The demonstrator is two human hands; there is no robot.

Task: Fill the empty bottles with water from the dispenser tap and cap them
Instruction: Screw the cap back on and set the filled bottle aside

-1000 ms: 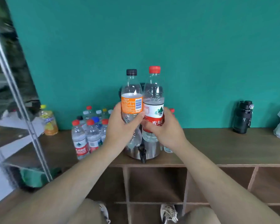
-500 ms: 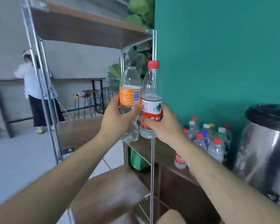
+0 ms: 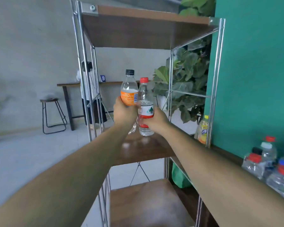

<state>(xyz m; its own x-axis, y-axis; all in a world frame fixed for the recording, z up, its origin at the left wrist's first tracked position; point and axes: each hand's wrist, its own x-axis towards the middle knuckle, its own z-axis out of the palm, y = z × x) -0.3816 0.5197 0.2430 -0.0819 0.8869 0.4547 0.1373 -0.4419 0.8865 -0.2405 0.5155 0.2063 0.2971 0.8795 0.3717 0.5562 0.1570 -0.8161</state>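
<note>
My left hand grips a clear bottle with an orange label and a black cap. My right hand grips a clear bottle with a red and white label and a red cap. Both bottles are capped, upright and side by side, held just above the middle wooden board of a metal-framed shelf unit. The dispenser is out of view.
The chrome shelf posts stand left and right of my hands. A yellow drink bottle stands by the green wall. Several capped bottles crowd the wooden counter at right. A stool, a person and a plant are behind.
My view has swung left from the counter and dispenser to the shelf unit. Both hands carried the two capped bottles along and lowered them toward the middle shelf board.
</note>
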